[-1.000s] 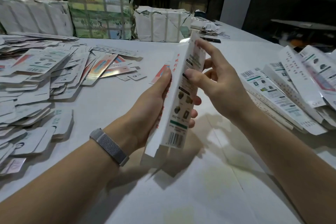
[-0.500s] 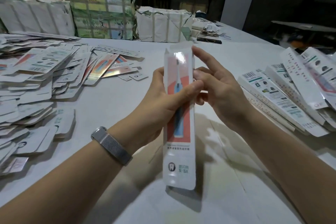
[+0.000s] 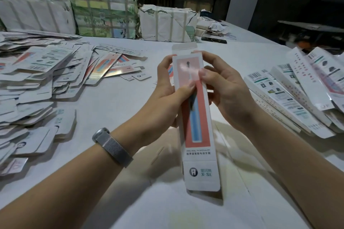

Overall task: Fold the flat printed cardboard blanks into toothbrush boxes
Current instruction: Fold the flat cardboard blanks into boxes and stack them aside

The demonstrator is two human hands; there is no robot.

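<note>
Held upright above the table (image 3: 121,109), between both hands: one box (image 3: 197,117), already opened into a sleeve, printed front toward the camera, top flap (image 3: 184,48) standing up past the fingertips, bottom flap (image 3: 202,176) hanging open below the wrists. Gripped along its left edge by the left hand (image 3: 165,95), thumb laid across the front, fingers curled behind. Gripped on the other edge by the right hand (image 3: 223,89), thumb pressing the upper front, fingers wrapped round the side.

Likely next: closing the top end. Best done by keeping the left grip firm at mid-length so the sleeve stays square, sliding the right fingers up to the flap, tucking any side tabs in first, then bending the flap on its crease and pushing the tongue inside. Worth avoiding: squeezing the front flat with the thumbs, which would collapse the walls.

Out beyond the left hand, a heap of flat blanks (image 3: 41,80); beyond the right hand, a stack of folded boxes (image 3: 290,95); further off, wrapped bundles (image 3: 104,11).
</note>
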